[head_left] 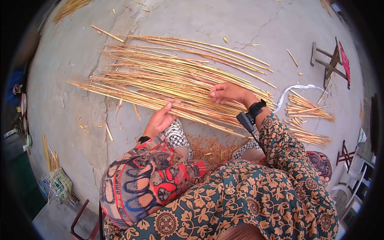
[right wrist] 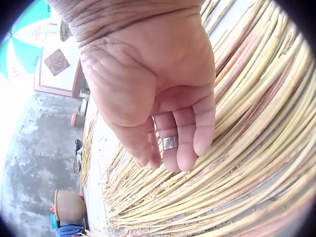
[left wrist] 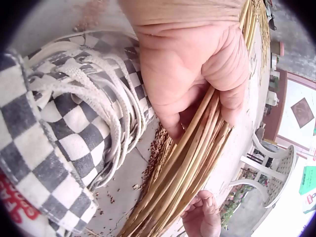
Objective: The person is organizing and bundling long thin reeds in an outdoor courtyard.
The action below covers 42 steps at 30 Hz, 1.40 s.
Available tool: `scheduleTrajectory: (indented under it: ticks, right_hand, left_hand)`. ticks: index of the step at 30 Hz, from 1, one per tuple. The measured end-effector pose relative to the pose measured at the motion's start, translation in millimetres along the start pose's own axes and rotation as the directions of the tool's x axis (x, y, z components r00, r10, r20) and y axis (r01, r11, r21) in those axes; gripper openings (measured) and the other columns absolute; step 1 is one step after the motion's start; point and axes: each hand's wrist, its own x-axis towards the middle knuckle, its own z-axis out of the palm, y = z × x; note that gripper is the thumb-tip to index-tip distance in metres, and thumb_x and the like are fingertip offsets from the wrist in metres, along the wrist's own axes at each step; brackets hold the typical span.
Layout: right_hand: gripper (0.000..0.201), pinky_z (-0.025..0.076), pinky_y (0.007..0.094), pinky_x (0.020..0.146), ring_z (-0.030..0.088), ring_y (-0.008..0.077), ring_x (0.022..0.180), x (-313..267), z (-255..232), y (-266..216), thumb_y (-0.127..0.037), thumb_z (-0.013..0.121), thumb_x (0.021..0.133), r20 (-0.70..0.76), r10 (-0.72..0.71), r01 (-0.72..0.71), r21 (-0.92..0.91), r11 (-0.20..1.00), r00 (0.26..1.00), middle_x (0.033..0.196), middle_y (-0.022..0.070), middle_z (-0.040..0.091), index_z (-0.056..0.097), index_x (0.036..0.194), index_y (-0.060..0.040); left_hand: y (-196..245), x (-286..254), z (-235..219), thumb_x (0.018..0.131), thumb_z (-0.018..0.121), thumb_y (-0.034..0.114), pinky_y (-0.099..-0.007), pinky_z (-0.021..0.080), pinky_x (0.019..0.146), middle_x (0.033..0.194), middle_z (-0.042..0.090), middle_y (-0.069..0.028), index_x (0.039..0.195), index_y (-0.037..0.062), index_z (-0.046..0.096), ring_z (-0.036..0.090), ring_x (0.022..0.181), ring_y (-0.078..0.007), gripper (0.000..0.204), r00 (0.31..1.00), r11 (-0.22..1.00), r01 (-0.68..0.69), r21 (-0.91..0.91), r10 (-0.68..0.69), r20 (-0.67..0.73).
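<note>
Long dry stalks with brushy, seedy heads [head_left: 132, 60] lie spread in a wide layer on the concrete floor. My left hand [head_left: 161, 119] grips a bundle of these stalks [left wrist: 182, 163], thumb on one side and fingers curled round the other, close to a checkered shoe [left wrist: 74, 118]. Over the middle of the layer, my right hand [head_left: 228, 93] hovers with loosely bent fingers. In the right wrist view, its fingers [right wrist: 185, 143], one wearing a ring, hang above the stalks, and nothing shows between them and the thumb.
Short cut stalks [head_left: 306, 106] are piled at the right beside a white strip [head_left: 300, 87]. A folding stool [head_left: 334, 62] stands at the far right. Reddish husks [head_left: 212, 148] litter the floor between the shoes. A woven bag [head_left: 59, 184] sits at the lower left.
</note>
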Motion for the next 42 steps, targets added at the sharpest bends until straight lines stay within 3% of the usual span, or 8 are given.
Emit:
scheduleTrajectory:
  ticks: [2,4,7,14,32,38,39,42]
  right_hand:
    - [0.022,0.048,0.022,0.071,0.058,0.0068,0.077,8.0,-33.9,5.2,-0.028,0.06,0.09,-0.311,-0.11,0.09,-0.077,0.993,0.944,0.085,-0.0017,0.063,0.063,0.1,-0.0088]
    - [0.024,0.05,0.0277,0.074,0.062,0.0143,0.082,22.1,-72.0,30.5,-0.022,0.061,0.087,-0.653,-0.375,0.105,-0.414,0.904,0.658,0.088,0.0044,0.066,0.063,0.105,-0.0063]
    - [0.029,0.048,0.0365,0.084,0.06,0.028,0.097,16.8,-94.9,33.9,-0.017,0.062,0.082,-0.749,-0.449,-0.19,-0.593,0.782,0.487,0.102,0.0117,0.064,0.062,0.11,-0.0111]
    - [0.024,0.047,0.04,0.085,0.056,0.0304,0.099,10.4,-92.3,37.1,-0.015,0.062,0.079,-0.637,-0.535,-0.396,-0.768,0.504,0.555,0.099,0.0124,0.062,0.065,0.103,-0.0144]
    - [0.016,0.047,0.0417,0.079,0.058,0.0321,0.091,6.2,-93.4,48.0,-0.012,0.061,0.077,-0.598,-0.542,-0.378,-0.798,0.469,0.591,0.09,0.0122,0.062,0.058,0.092,-0.0079]
    - [0.018,0.048,0.0368,0.073,0.059,0.0287,0.078,1.4,-119.7,22.4,-0.014,0.062,0.08,-0.537,-0.508,-0.116,-0.756,0.645,0.673,0.083,0.0112,0.062,0.057,0.096,-0.0066]
    - [0.014,0.048,0.0303,0.07,0.057,0.0182,0.073,2.1,-126.3,15.8,-0.014,0.062,0.084,-0.504,-0.481,-0.035,-0.716,0.698,0.717,0.079,0.005,0.059,0.057,0.094,-0.006]
    - [0.012,0.047,0.0269,0.068,0.058,0.014,0.074,6.4,-147.8,-1.1,-0.017,0.061,0.086,-0.354,-0.236,0.118,-0.325,0.938,0.905,0.084,0.0015,0.063,0.059,0.092,-0.007]
  left_hand:
    - [0.1,1.3,-0.5,0.09,0.058,0.012,-0.0466,0.044,0.098,0.11,0.062,-0.0128,0.107,0.011,0.056,0.053,0.114,-0.0305,0.017,1.0,1.0,0.0,0.01,-0.001,0.014]
    - [0.6,0.9,-0.8,0.09,0.058,0.011,-0.0467,0.045,0.097,0.11,0.062,-0.0127,0.106,0.011,0.056,0.053,0.114,-0.0308,0.017,1.0,1.0,0.001,0.021,-0.002,0.017]
    - [-0.6,1.6,-1.9,0.089,0.059,0.011,-0.0474,0.045,0.097,0.11,0.062,-0.0134,0.106,0.0106,0.056,0.054,0.113,-0.0313,0.017,1.0,1.0,-0.004,0.021,0.003,0.018]
    - [1.2,0.0,3.8,0.089,0.058,0.007,-0.0448,0.047,0.097,0.108,0.063,-0.015,0.107,0.007,0.055,0.056,0.11,-0.0319,0.019,1.0,1.0,-0.003,-0.013,0.003,0.019]
    - [2.7,-1.7,5.4,0.09,0.056,0.008,-0.0439,0.047,0.097,0.109,0.063,-0.015,0.106,0.0077,0.055,0.056,0.111,-0.0316,0.017,0.999,1.0,0.0,0.026,-0.002,0.044]
    - [35.5,-5.9,7.4,0.089,0.058,0.008,-0.0434,0.047,0.096,0.108,0.064,-0.0138,0.108,0.007,0.057,0.056,0.111,-0.0309,0.02,0.998,0.996,-0.062,0.07,0.06,0.029]
    - [47.7,-5.0,8.3,0.089,0.058,0.008,-0.0431,0.047,0.096,0.108,0.064,-0.0136,0.109,0.0071,0.057,0.056,0.11,-0.0307,0.02,0.997,0.994,-0.076,0.073,0.076,0.009]
    - [85.9,-1.1,16.5,0.089,0.058,0.009,-0.0423,0.048,0.096,0.109,0.063,-0.0131,0.109,0.0077,0.057,0.056,0.111,-0.0298,0.02,0.987,0.984,-0.146,0.098,0.151,-0.048]
